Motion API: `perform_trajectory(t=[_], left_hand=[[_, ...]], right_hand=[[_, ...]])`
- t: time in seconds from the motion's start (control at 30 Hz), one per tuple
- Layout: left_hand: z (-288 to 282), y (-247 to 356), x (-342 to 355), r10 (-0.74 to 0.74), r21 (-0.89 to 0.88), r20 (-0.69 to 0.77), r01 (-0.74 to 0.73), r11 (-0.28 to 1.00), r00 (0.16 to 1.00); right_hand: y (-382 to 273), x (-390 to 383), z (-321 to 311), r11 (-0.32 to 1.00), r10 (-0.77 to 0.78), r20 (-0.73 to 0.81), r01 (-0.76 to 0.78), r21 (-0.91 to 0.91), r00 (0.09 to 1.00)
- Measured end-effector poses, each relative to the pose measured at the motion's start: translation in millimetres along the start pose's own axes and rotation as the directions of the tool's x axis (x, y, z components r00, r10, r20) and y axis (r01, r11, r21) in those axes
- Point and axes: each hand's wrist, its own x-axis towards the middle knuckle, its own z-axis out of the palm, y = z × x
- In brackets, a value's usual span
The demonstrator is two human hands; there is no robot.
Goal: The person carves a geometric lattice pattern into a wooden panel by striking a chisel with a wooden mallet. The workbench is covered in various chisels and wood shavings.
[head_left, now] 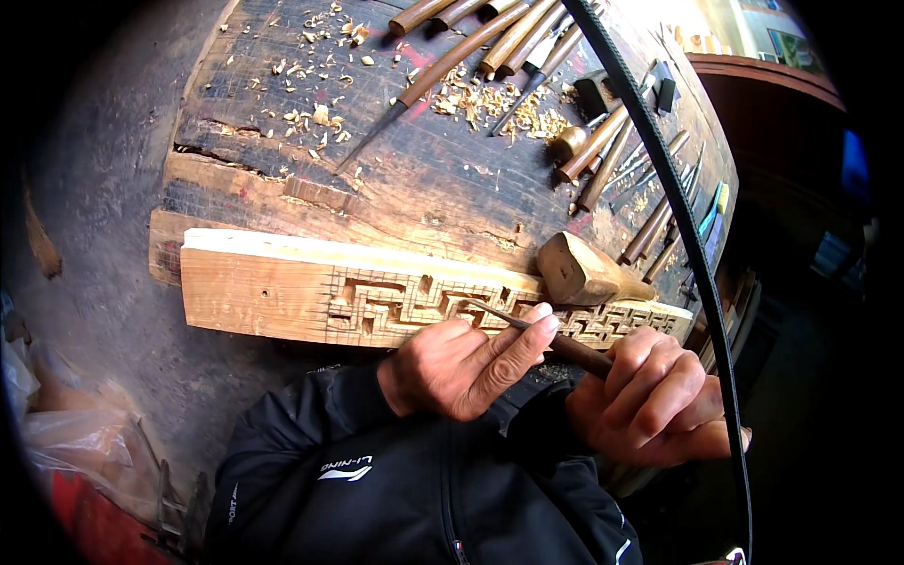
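A long pale wooden board (250, 282) lies along the bench's near edge, its near face carved with a stepped fretwork pattern over pencilled grid lines. My right hand (650, 395) is wrapped round the dark wooden handle of a carving chisel (579, 354). Closer to the tip, my left hand (466, 367) steadies the same chisel between its fingers, resting against the board's lower edge. The thin blade slants up and left, with its tip at the carved recesses. A wooden mallet (586, 271) leans on the board's top, right of the blade.
Curled shavings (320, 118) are scattered over the worn, cracked workbench (235, 104). Several wooden-handled chisels lie at the back and right, one long chisel (443, 71) pointing toward me. A black strap (669, 179) crosses the right side. Crumpled plastic (89, 438) lies at lower left.
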Motion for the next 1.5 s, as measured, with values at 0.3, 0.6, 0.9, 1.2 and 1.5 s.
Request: perform_trajectory(t=[0.3, 0.6, 0.9, 1.2, 1.5], left_hand=[[-3, -2, -2, 0.013, -0.038, 0.022, -0.012, 0.999, 1.0], [-1, -6, -5, 0.013, -0.092, -0.081, -0.02, 0.996, 0.997], [0, -8, -11, 0.0, -0.081, -0.145, -0.012, 0.997, 0.989], [5, -4, -13, -0.099, -0.187, -0.254, 0.051, 0.981, 0.962], [-3, -3, -2, -0.012, -0.11, -0.124, -0.001, 0.994, 0.992]], right_hand=[[-2, -1, 1, 1.0, 0.009, 0.023, -0.009, -0.022, 1.0], [-1, 4, 19, 0.996, 0.048, 0.033, -0.045, -0.082, 0.998], [9, 13, 44, 0.976, 0.091, 0.024, -0.084, -0.199, 0.996], [18, -6, 48, 0.988, 0.02, 0.109, -0.002, -0.157, 0.994], [1, -2, 48, 0.941, -0.129, 0.0, 0.123, -0.315, 0.992]])
